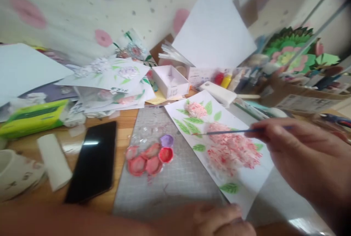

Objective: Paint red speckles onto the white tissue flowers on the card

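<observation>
My right hand [290, 141] pinches a thin paintbrush [233, 132] with a dark handle, held level over the white paper [248, 201]. The brush tip points left, near the green painted leaves [189, 125]. On the paper sit a large clump of red-and-white shredded flower petals [233, 150] and a smaller pink one [195, 109]. My left hand [222, 219] rests at the paper's lower edge, its fingers bent and partly cut off by the frame. Left of the paper stand several small paint cups [153, 164] in pink, red and purple on the grey cutting mat [186, 188].
A black phone [94, 159], a white cylinder [54, 163], a cup [18, 173] and a green-yellow packet [35, 117] lie left. Behind are a white box [170, 81], stacked papers [109, 78] and paint tubes [226, 81]. A cardboard box [307, 98] stands right.
</observation>
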Demonstrator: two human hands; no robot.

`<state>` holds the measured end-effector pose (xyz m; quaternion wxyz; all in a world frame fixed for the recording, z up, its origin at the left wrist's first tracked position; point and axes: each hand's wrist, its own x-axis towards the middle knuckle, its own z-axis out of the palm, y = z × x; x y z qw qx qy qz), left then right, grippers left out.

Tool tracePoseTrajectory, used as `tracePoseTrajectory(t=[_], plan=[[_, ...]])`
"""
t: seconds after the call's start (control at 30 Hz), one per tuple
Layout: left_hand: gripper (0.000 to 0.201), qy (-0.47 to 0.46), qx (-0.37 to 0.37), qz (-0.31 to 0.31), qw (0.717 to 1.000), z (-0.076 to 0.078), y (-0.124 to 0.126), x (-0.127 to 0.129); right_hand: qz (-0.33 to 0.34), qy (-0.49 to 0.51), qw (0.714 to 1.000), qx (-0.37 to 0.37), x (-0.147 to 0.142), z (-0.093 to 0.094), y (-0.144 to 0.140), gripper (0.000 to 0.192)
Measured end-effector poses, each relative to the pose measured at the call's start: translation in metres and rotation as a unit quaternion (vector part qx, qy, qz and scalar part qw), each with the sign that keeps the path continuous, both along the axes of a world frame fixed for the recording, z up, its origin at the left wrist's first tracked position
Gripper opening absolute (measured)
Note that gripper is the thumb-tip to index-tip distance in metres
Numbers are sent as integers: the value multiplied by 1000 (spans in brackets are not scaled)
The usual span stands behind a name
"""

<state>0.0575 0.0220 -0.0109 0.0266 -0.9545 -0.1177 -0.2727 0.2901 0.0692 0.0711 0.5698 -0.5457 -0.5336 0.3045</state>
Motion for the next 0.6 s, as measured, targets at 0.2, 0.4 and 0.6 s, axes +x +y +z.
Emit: tracePoseTrajectory(t=[0.2,0.4,0.6], plan=[[37,8,64,24,998,-13,-6,9,112,-186,975,37,-55,6,-8,16],[30,-1,90,21,996,-21,-9,13,139,-244,955,97,-68,-4,-1,18],[38,-23,88,35,995,-18,-9,15,137,-225,964,37,-67,4,-5,28]])
